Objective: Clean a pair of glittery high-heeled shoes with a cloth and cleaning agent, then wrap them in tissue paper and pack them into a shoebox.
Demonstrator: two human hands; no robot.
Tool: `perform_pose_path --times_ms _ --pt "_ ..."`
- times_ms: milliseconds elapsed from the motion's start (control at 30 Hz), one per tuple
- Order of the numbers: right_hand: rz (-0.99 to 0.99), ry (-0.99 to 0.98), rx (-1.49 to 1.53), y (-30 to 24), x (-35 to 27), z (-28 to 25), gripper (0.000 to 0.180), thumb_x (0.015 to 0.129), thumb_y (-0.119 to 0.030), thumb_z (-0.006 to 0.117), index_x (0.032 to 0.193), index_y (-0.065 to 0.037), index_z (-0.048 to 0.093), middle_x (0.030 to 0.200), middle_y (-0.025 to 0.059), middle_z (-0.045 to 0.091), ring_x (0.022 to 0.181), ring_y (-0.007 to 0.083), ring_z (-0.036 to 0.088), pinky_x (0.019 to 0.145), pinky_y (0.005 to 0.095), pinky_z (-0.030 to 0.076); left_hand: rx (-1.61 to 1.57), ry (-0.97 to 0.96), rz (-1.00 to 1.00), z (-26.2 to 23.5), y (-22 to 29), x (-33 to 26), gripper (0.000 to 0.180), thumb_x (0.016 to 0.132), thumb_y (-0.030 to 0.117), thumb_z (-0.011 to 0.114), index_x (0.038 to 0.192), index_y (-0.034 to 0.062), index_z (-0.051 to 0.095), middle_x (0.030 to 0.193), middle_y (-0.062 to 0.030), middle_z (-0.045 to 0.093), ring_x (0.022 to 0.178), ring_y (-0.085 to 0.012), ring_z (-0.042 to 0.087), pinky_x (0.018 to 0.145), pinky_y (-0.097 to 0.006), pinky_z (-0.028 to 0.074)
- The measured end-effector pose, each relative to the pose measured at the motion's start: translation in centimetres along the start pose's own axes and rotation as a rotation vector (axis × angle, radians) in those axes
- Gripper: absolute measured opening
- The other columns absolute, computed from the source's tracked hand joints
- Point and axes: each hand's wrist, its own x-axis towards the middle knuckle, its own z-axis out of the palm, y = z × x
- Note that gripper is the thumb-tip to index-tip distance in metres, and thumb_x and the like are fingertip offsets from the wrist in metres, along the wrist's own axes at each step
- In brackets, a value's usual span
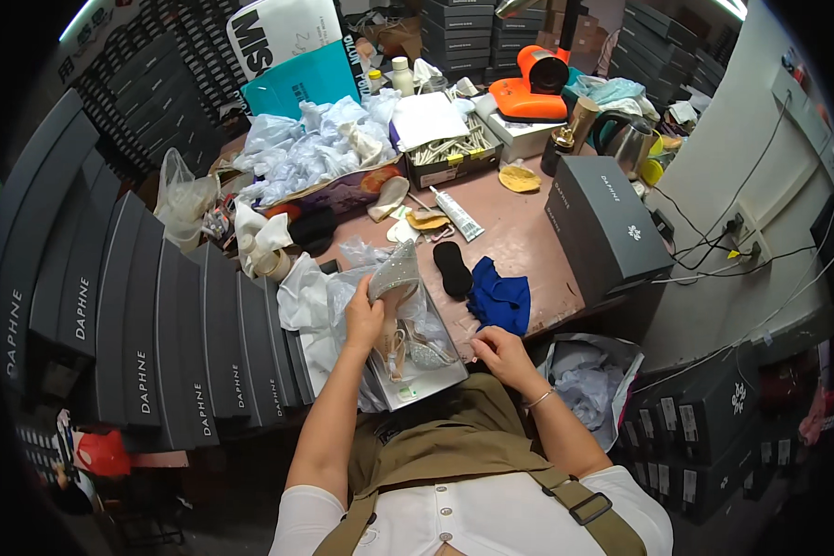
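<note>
My left hand point(363, 320) is closed around a silver, glittery pointed shoe point(396, 271), tilted over an open shoe box. A second glittery shoe point(428, 356) lies in the pale box point(419, 391), partly wrapped in thin clear plastic. By the table's front edge, to the right of the box, my right hand point(503, 356) has its thumb and fingers pinched together. Whatever is between them is too small to make out. Just beyond that hand lie a crumpled blue cloth point(500, 295) and a black oblong pad point(451, 270).
Dark grey shoe boxes point(178, 338) line the left side. One large grey box point(607, 222) stands at the right table edge. Farther back are a carton of crumpled white paper point(315, 148), a white tube point(458, 215), an orange blower point(533, 88) and a kettle point(628, 141).
</note>
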Motion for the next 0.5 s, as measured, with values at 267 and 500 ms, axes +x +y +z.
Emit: perform_pose_path --times_ms 267,500 --pt "-0.091 0.176 -0.613 7.6 3.4 -2.3 0.029 0.078 -0.022 0.071 0.099 -0.004 0.065 0.091 0.0134 0.059 0.087 0.0327 0.058 0.074 0.0434 0.048 -0.784 0.019 -0.168 -4.9 2.4 -1.6 0.030 0.088 0.005 0.047 0.116 -0.0022 0.053 0.107 -0.0105 0.062 0.093 -0.0166 0.061 0.081 -0.029 0.049" --pt "-0.106 0.158 -0.657 8.8 5.1 -0.7 0.016 0.073 -0.012 0.071 0.086 -0.006 0.065 0.082 0.0100 0.055 0.079 0.0306 0.056 0.065 0.0427 0.045 -1.367 -0.341 -0.729 -5.3 0.5 -6.6 0.028 0.094 0.031 0.056 0.099 0.0031 0.056 0.077 -0.0069 0.058 0.059 -0.0143 0.056 0.049 -0.027 0.046"
